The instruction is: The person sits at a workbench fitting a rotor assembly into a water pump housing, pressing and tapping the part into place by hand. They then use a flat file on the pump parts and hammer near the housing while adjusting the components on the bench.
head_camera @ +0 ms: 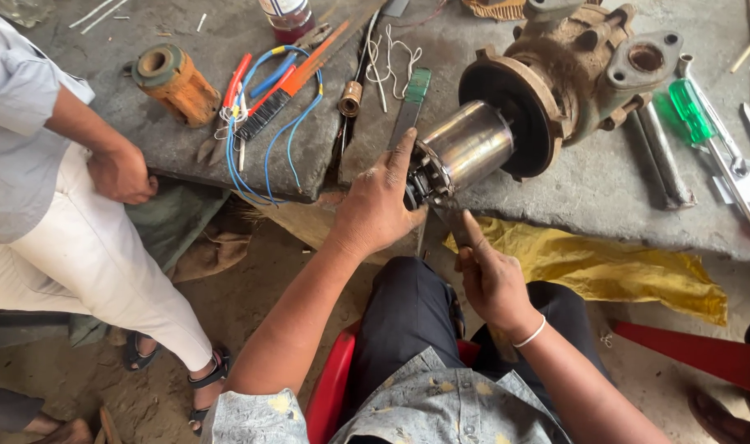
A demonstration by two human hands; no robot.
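Rotor (465,148) end cupped by left hand (375,205), right hand (490,279) just below

Tool tip (447,215) behind rotor end (426,177)

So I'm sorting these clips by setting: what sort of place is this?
Probably a small motor or pump repair workshop: a rusty pump housing with its metal rotor lies on a rough stone bench, amid screwdrivers and loose wires.
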